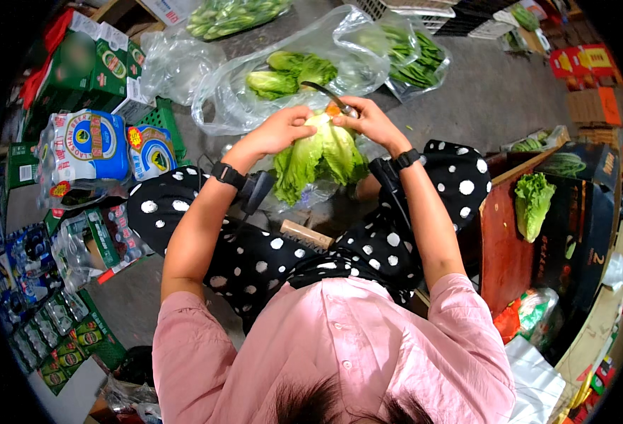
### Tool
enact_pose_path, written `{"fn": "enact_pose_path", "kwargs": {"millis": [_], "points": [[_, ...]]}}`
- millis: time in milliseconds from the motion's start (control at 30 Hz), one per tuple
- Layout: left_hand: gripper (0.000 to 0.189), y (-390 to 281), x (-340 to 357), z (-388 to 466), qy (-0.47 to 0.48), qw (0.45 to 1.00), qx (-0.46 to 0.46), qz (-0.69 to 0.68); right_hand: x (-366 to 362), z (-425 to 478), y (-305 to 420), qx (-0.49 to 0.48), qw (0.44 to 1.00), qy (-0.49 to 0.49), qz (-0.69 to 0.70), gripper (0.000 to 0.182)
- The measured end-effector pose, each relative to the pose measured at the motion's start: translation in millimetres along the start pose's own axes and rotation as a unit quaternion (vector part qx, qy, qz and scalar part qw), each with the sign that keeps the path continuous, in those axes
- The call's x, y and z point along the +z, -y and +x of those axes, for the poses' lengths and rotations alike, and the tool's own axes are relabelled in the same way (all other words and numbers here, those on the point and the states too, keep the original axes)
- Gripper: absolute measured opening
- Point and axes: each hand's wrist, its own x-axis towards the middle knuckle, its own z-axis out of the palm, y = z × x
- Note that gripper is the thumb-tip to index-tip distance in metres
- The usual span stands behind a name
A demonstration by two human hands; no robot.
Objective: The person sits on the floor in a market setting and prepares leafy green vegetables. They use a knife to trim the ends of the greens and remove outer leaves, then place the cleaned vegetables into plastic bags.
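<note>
Between my knees I hold a head of green leaf lettuce (324, 153) with its base up and its leaves hanging down. My left hand (285, 127) grips the base from the left, thumb on the pale stem. On the other side, my right hand (361, 123) has its fingers around a tool with a dark curved blade (324, 91), and its thumb touches the lettuce base. The blade points up and left. Just beyond my hands, more lettuce heads (290, 74) lie in an open clear plastic bag (218, 114).
Bagged leafy greens (420, 58) and another bag of green vegetables (237, 16) lie on the floor ahead. Packs of drinks (83, 148) stand at left. One lettuce head (534, 206) rests at right over a reddish wooden board (502, 249) and a black box (566, 228).
</note>
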Motion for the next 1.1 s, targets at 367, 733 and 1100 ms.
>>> {"fn": "enact_pose_path", "kwargs": {"millis": [367, 733, 1100], "points": [[0.012, -23, 4, -11, 0.02, 0.998, -0.063, -0.022, -6, 1, -4, -0.145, 0.953, -0.116, -0.24, 0.045], [0.03, 81, 17, -8, -0.051, 0.962, -0.078, 0.259, -32, -9, 16, 0.044, 0.974, -0.156, 0.161, 0.041], [0.04, -5, -3, -7, -0.059, 0.994, -0.014, -0.095, -21, -2, -22, 0.002, 0.877, -0.082, 0.473, 0.048]]}}
